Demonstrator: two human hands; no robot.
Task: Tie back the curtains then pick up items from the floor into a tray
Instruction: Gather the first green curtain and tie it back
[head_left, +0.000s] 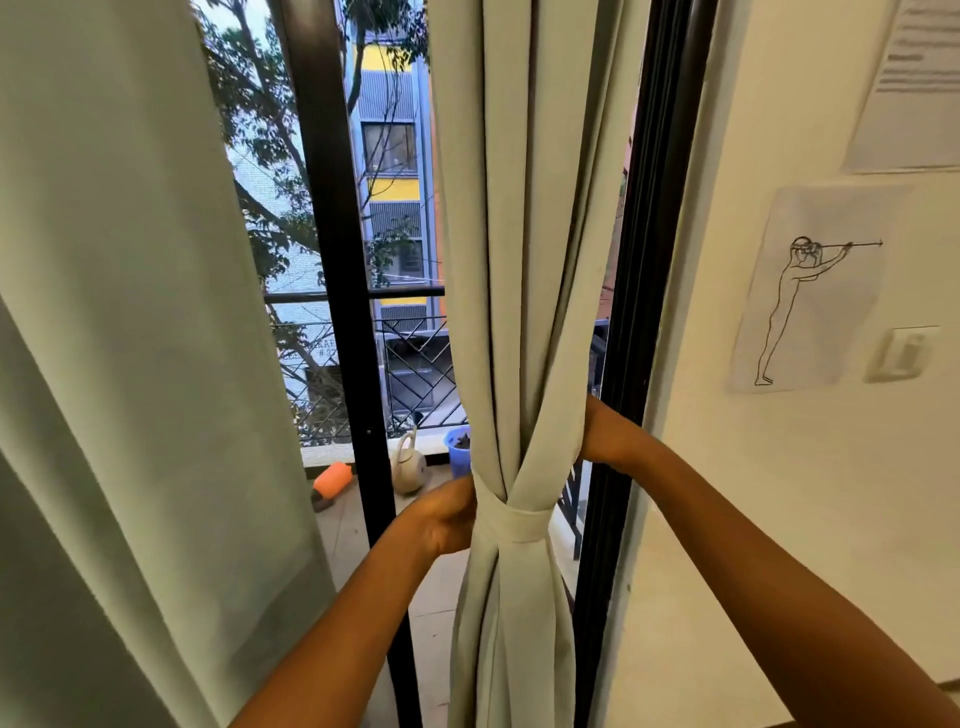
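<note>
A pale grey-green curtain (524, 260) of thick, matte cloth is hanging in long soft folds at the right side of the glass door, cinched into a narrow waist by a flat band (519, 522) of the same cloth that is wrapping round it. The left hand (449, 514) is pressing against the band's left edge, its fingers reaching behind the cloth, so I cannot tell whether they are clenching or lying loose. The right hand (605, 439) is resting against the bundle's right side just above the band, its fingers also hiding behind the folds; their grip cannot be told. A second curtain (130, 338), the same smooth cloth, is hanging loose and wide on the left, leaving a gap of open glass between the two. A black door frame (337, 260) is running straight down that gap, and another dark frame edge is standing just right of the tied bundle, close to the right forearm. Beyond the glass a balcony is showing a metal railing (415, 364), a rounded pale watering can (410, 467), a blue pot (457, 452) and an orange cylinder (332, 480). On the right a smooth white wall (727, 519) is carrying a line drawing (810, 291), a printed sheet (914, 83) and a switch (904, 353).
</note>
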